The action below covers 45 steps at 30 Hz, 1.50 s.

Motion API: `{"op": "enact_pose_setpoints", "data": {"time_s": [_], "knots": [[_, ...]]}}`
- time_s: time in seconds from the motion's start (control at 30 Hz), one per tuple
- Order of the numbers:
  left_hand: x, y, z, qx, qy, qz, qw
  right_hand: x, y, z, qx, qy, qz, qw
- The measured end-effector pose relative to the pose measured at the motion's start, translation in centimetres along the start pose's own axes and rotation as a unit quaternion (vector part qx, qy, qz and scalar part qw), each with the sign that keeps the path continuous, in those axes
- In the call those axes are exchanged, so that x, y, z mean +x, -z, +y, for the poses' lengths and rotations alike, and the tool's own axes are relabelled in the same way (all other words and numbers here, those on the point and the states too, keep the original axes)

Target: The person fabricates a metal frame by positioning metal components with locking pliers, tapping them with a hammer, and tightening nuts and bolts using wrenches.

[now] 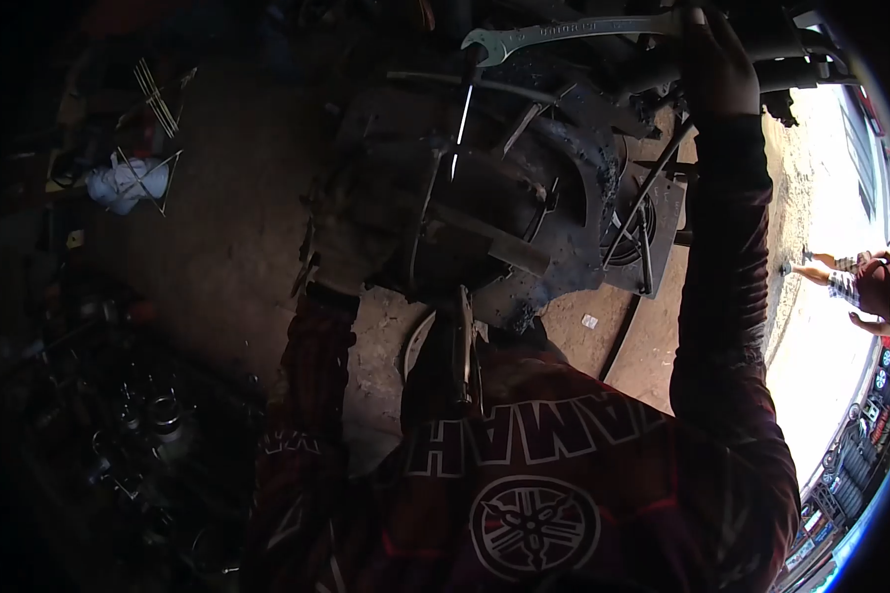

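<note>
Our R hand (pixel 724 69) grips a wrench (pixel 588 30) by one end, its open end nr the top of a dark metal assembly (pixel 578 203); our L hand (pixel 338 259), by the assembly's edge, too dark to tell its grip. Far R, a person (pixel 872 287) w/ bright ground (pixel 796 326).

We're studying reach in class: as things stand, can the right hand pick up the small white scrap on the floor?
Probably not: the right hand holds the wrench, and the white scrap lies on the floor well away, though uncovered.
</note>
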<state>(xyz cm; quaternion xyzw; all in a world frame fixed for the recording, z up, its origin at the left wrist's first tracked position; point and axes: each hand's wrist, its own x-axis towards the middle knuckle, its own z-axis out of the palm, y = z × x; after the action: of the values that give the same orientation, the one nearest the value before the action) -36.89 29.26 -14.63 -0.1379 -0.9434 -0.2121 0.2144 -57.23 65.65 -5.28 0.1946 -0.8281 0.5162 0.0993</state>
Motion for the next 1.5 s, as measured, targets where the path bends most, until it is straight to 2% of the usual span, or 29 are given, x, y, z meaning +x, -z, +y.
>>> {"op": "enact_pose_setpoints", "data": {"time_s": [0.07, 0.1, 0.13, 0.17, 0.2, 0.23, 0.3, 0.33, 0.4, 0.43, 0.5, 0.6, 0.63, 0.67, 0.73, 0.77, 0.8, 0.87, 1.0, 1.07, 1.1, 1.13, 1.17, 1.2, 1.23, 1.27, 1.3, 1.43, 1.5], "knots": [[0.0, 0.0, -0.2, 0.020, 0.005, -0.020, 1.000, -0.6, -1.0, -0.4, 0.132, -0.117, 0.003, 0.984], [0.1, -0.1, -0.2, 0.038, 0.002, -0.031, 0.999, -0.9, -2.4, 3.7, 0.061, -0.029, -0.084, 0.994], [0.5, 0.2, 0.4, 0.037, 0.004, -0.035, 0.999, -0.9, -3.3, 4.7, 0.062, -0.034, -0.086, 0.994], [1.0, 0.6, 1.2, 0.022, 0.002, -0.022, 1.000, -1.0, -4.4, 5.2, -0.134, 0.139, -0.018, 0.981], [1.3, 0.8, 1.6, 0.014, 0.002, -0.018, 1.000, -1.2, -5.2, 5.7, -0.318, 0.301, 0.049, 0.898], [1.6, 1.0, 2.0, 0.007, 0.003, -0.015, 1.000, -0.9, -5.3, 5.8, -0.316, 0.297, 0.046, 0.900], [1.7, 0.9, 1.7, -0.001, -0.009, -0.007, 1.000, 0.0, -5.3, 5.7, -0.277, 0.098, -0.055, 0.954], [1.6, 0.8, 1.4, -0.004, -0.013, -0.006, 1.000, 0.3, -5.6, 6.7, -0.275, 0.094, -0.058, 0.955], [1.0, 0.2, 0.0, 0.010, -0.008, -0.032, 0.999, 1.4, -6.5, 9.4, -0.392, 0.300, -0.033, 0.869], [1.1, 0.1, -0.3, 0.015, -0.006, -0.041, 0.999, 1.6, -7.2, 9.8, -0.390, 0.299, -0.036, 0.870], [1.0, -0.2, -0.7, 0.010, -0.044, -0.024, 0.999, 1.7, -9.2, 10.9, -0.356, 0.203, -0.126, 0.903], [1.6, 0.3, 0.4, -0.004, -0.033, -0.037, 0.999, 1.7, -12.6, 10.8, -0.272, 0.187, -0.129, 0.935], [1.7, 0.2, 0.6, -0.008, -0.026, -0.045, 0.999, 2.1, -14.0, 12.1, -0.295, 0.246, -0.132, 0.914], [1.6, -0.1, 0.5, -0.015, -0.015, -0.030, 0.999, 2.5, -14.7, 10.8, -0.294, 0.243, -0.132, 0.915], [1.4, -0.4, 0.3, -0.023, -0.003, -0.018, 1.000, 3.6, -15.8, 7.3, -0.446, 0.229, -0.303, 0.810], [1.5, -0.4, 0.2, -0.001, -0.039, -0.008, 0.999, 3.2, -17.2, 9.2, -0.419, 0.263, -0.249, 0.833], [1.5, -0.4, 0.1, 0.021, -0.074, 0.003, 0.997, 3.4, -18.0, 11.2, -0.417, 0.262, -0.251, 0.833], [1.3, -0.7, -0.1, 0.017, -0.066, 0.016, 0.998, 3.6, -19.0, 12.3, -0.281, 0.316, -0.244, 0.873], [1.6, -0.4, 0.1, -0.015, -0.039, 0.003, 0.999, 3.8, -21.5, 13.8, -0.353, 0.386, -0.184, 0.832], [1.4, -0.4, 0.0, -0.020, -0.025, -0.002, 0.999, 4.3, -21.7, 12.8, -0.232, 0.363, -0.251, 0.867], [1.3, -0.5, -0.1, -0.015, -0.020, 0.001, 1.000, 4.6, -21.9, 12.3, -0.233, 0.363, -0.252, 0.867], [1.3, -0.4, 0.0, -0.016, -0.020, 0.001, 1.000, 5.0, -21.8, 10.9, -0.131, 0.225, -0.298, 0.918], [1.4, -0.1, 0.3, -0.012, -0.014, -0.010, 1.000, 5.2, -21.7, 9.3, -0.025, 0.078, -0.334, 0.939], [1.5, 0.0, 0.5, -0.008, -0.009, -0.021, 1.000, 5.3, -21.6, 7.6, 0.081, -0.070, -0.358, 0.927], [1.7, 0.2, 0.5, -0.009, -0.009, -0.021, 1.000, 5.4, -21.6, 6.1, 0.185, -0.217, -0.370, 0.884], [1.9, 0.3, 0.6, 0.014, -0.046, -0.029, 0.998, 5.5, -21.8, 5.2, 0.283, -0.356, -0.369, 0.811], [2.1, 0.4, 0.6, 0.036, -0.083, -0.038, 0.995, 5.4, -22.2, 4.6, 0.282, -0.357, -0.367, 0.811], [2.1, 0.0, 1.2, 0.038, -0.092, -0.011, 0.995, 5.5, -23.6, 2.7, 0.193, -0.243, -0.400, 0.862], [1.9, -0.4, 1.3, 0.021, -0.025, 0.022, 0.999, 5.2, -24.4, 2.3, 0.143, -0.176, -0.382, 0.896]]}}
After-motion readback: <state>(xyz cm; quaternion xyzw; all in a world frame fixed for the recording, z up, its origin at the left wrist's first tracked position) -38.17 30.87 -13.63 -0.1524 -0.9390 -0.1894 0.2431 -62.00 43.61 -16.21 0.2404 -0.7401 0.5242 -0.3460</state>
